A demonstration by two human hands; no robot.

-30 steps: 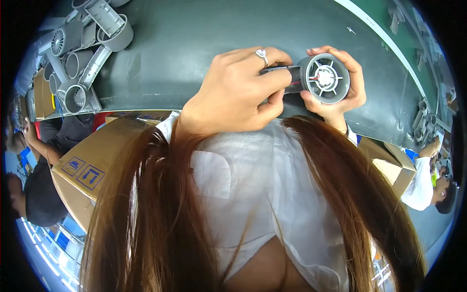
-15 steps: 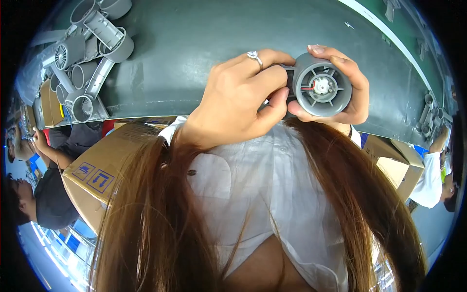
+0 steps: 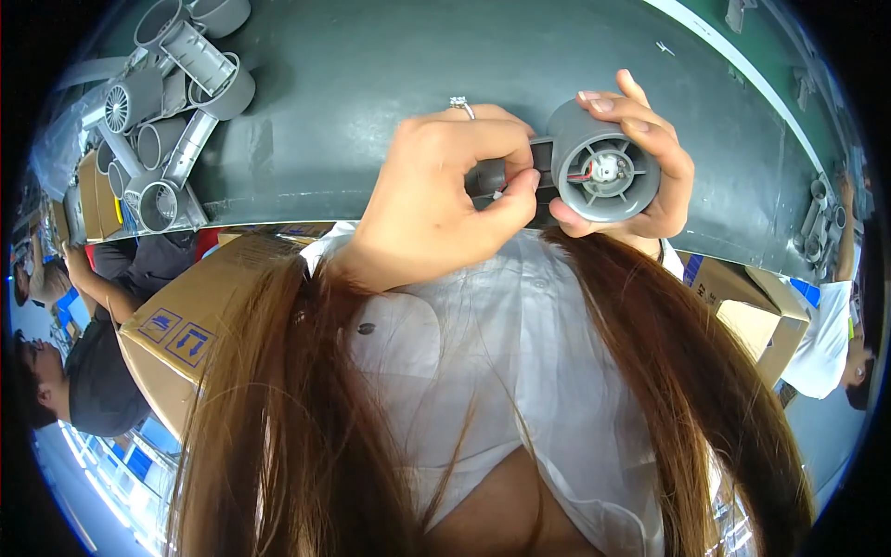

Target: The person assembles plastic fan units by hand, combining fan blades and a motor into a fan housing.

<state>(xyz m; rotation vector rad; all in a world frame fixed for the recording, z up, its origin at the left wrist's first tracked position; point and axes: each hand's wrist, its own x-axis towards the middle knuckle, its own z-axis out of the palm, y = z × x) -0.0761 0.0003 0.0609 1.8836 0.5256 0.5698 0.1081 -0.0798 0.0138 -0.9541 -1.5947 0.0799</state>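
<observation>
My right hand is closed round a grey plastic fan housing, a short round duct with its open end toward me. Inside it, thin spokes hold a small motor, with a red wire running to its left. A darker grey handle juts left from the duct, partly behind my left hand. The thumb and forefinger of that hand pinch together beside the handle. A tiny white bit shows below their tips; what lies between them is hidden.
Several similar grey housings are heaped at the far left of the dark green table. More grey parts lie at the right. Cardboard boxes stand along the near edge; people work on both sides.
The housing has shifted slightly left and tilted, showing more of its outer wall. My left hand has drawn left, uncovering more of the handle. Some right fingers have lifted a little.
</observation>
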